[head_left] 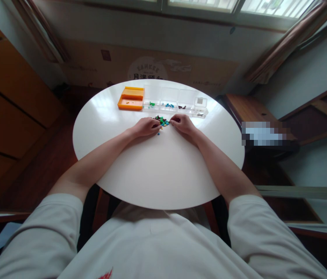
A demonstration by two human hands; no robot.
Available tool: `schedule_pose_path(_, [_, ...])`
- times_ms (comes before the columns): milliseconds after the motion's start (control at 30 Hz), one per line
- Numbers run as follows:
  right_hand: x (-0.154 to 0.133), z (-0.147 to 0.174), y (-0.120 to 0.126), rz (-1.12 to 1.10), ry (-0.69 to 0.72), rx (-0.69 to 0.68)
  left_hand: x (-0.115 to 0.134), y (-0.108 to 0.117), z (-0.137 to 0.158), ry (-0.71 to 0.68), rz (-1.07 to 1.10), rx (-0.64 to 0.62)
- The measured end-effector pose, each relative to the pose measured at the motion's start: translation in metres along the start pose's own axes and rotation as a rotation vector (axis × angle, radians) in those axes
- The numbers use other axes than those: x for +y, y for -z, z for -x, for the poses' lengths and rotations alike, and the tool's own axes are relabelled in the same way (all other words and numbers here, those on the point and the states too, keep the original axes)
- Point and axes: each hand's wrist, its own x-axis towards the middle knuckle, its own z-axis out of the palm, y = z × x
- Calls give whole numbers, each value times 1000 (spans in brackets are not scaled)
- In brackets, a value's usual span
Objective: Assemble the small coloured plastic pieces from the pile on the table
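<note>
A small pile of tiny mixed-colour pieces [162, 121], green, blue, dark and yellow, lies on the white oval table [157, 170]. My left hand [146, 127] rests at the pile's left side with its fingers curled together; what they hold, if anything, is too small to name. On the right side, my right hand [183, 123] pinches at the pile's edge, and its fingertips hide whatever is between them. Behind the pile stands an open orange box [131, 98] with a few tiny orange pieces. Beside it, clear lidded compartments [169, 95] hold green, blue and dark pieces.
A small clear box [201, 104] stands open at the right end of the row. One blue piece [158, 134] lies apart, nearer me. To the right of the table is a wooden bench [256, 112]; a wooden cabinet [9, 100] is at the left.
</note>
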Motion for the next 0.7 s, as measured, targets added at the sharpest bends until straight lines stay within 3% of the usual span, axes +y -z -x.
schedule_pose_path(700, [2,-1,-1,6,3,5,0,-1,0,12,-11,-3])
